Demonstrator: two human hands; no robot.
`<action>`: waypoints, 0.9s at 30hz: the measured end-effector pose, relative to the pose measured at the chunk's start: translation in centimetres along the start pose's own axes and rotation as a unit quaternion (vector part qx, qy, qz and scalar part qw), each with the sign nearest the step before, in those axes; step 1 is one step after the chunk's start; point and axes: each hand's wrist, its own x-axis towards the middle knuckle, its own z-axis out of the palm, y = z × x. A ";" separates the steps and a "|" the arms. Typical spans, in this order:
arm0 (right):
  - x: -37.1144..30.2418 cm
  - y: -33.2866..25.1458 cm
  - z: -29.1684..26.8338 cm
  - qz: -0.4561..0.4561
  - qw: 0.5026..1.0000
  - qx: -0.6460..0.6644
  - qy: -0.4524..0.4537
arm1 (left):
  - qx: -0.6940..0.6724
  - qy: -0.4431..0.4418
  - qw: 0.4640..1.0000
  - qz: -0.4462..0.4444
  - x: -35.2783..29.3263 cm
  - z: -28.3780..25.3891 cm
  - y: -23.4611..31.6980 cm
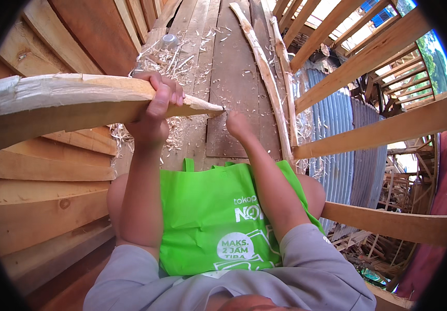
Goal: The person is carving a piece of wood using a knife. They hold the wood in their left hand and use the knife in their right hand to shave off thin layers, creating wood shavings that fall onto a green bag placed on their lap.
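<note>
A long, curved piece of pale wood (78,98) runs in from the left edge and tapers to a thin tip in the middle. My left hand (156,101) is wrapped round it near the narrow end. At the tip, my right hand (237,125) is closed in a fist. A small dark thing shows between that fist and the wood's point; its kind cannot be made out. Over my lap lies a green bag (197,207) with white print, below both forearms.
Wood shavings (174,65) litter the plank floor (197,31), with a clear cup (169,41) among them. Two peeled poles (262,67) lie to the right, beside a slatted railing (374,132) and corrugated metal sheets (332,140). Stacked boards (42,192) stand at left.
</note>
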 end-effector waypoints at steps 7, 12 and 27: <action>-1.1 -5.2 -1.4 0.193 0.961 0.146 -0.132 | -0.013 -0.030 0.999 0.005 -0.1 -1.6 0.3; -1.4 -10.6 -4.2 0.192 0.970 0.117 -0.089 | -0.024 -0.041 0.999 -0.010 0.0 -1.6 0.4; -2.6 -8.4 -2.3 0.156 0.972 0.177 -0.011 | 0.145 0.208 0.962 0.098 -0.7 2.5 1.5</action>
